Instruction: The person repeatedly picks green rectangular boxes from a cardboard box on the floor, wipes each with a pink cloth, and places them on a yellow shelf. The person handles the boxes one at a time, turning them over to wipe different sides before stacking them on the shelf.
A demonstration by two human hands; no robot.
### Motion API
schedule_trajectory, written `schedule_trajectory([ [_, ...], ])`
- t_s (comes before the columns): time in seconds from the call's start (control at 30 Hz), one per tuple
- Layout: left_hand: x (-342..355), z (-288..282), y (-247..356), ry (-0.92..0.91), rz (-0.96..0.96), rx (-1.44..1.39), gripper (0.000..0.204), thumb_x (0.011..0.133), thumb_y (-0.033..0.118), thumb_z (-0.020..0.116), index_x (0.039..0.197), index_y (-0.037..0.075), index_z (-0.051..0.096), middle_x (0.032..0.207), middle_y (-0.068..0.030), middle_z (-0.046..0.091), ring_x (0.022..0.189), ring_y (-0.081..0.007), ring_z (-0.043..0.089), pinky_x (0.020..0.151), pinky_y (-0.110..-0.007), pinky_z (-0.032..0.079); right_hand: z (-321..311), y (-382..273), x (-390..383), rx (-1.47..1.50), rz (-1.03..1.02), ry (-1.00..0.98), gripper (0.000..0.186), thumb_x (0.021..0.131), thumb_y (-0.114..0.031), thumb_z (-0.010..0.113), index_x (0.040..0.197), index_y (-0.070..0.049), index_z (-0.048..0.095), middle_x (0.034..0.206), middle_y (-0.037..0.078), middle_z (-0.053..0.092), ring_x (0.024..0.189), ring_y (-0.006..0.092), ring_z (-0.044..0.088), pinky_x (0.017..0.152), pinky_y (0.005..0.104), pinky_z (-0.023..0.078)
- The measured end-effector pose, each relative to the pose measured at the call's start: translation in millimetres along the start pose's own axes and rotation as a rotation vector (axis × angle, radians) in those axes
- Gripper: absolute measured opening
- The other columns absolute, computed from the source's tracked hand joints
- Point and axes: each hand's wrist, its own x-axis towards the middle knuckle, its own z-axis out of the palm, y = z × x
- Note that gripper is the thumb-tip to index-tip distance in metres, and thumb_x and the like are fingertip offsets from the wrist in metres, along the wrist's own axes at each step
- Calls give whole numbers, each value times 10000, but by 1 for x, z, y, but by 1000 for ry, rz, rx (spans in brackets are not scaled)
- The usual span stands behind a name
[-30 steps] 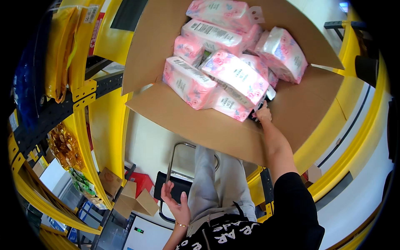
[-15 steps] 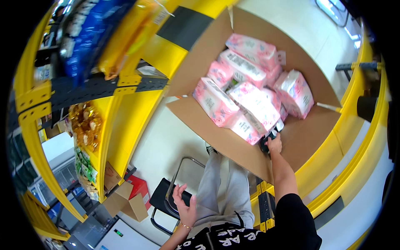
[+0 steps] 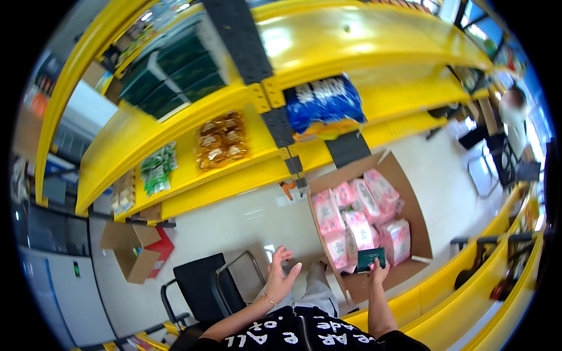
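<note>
My right hand (image 3: pixel 379 272) grips a small dark green rectangular pack (image 3: pixel 370 259) by its right end, over the near side of a large cardboard box (image 3: pixel 419 219). Inside that box lie several pink-and-white flowered tissue packs (image 3: pixel 358 229), heaped at different angles. Empty, with its fingers apart, my left hand (image 3: pixel 281 276) hovers in the air to the left of the box, near a black chair (image 3: pixel 209 286).
Yellow shelving (image 3: pixel 374 76) spans the far side, holding a blue bag (image 3: pixel 324 104), bagged brown food (image 3: pixel 221 140), green packets (image 3: pixel 158 168) and dark green packs (image 3: pixel 175 73). An open carton (image 3: pixel 132 251) lies at left. More yellow shelving (image 3: pixel 462 292) runs along the right. Another person (image 3: pixel 515 120) is far right.
The dark green pack, earlier low among the tissue packs, is now raised in my right hand, its broad face showing. My view has swung left and up. My left hand stays open.
</note>
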Motion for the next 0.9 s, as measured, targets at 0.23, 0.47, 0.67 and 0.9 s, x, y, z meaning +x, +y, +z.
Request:
schedule_trajectory([
  [0.23,1,-33,7,130,-34,-278,765,840,250,723,1412,36,261,1246,-158,517,1141,-235,519,978,-381,407,165,-145,-113,118,393,-559,212,879,-283,683,907,-134,534,633,23,548,440,157,512,380,311,437],
  [0.47,17,-109,34,228,39,-717,816,839,282,704,1458,79,213,1332,-137,459,1250,-227,433,1036,-386,368,273,-232,-273,236,364,-993,329,874,-290,699,1040,-118,473,776,29,556,586,143,556,488,305,481],
  [0.67,19,-171,60,177,167,-1074,801,844,364,687,1468,100,259,1398,-127,428,1288,-248,430,1078,-404,361,304,-255,-344,263,217,-1215,427,908,-188,656,1273,-79,464,992,18,606,730,99,617,564,267,531],
  [0.9,22,-220,55,79,190,-1303,749,878,443,607,1467,101,296,1425,-155,427,1292,-297,465,1080,-446,394,338,-250,-383,109,55,-1275,497,918,-153,639,1359,-65,427,1137,28,577,950,97,597,654,229,543],
])
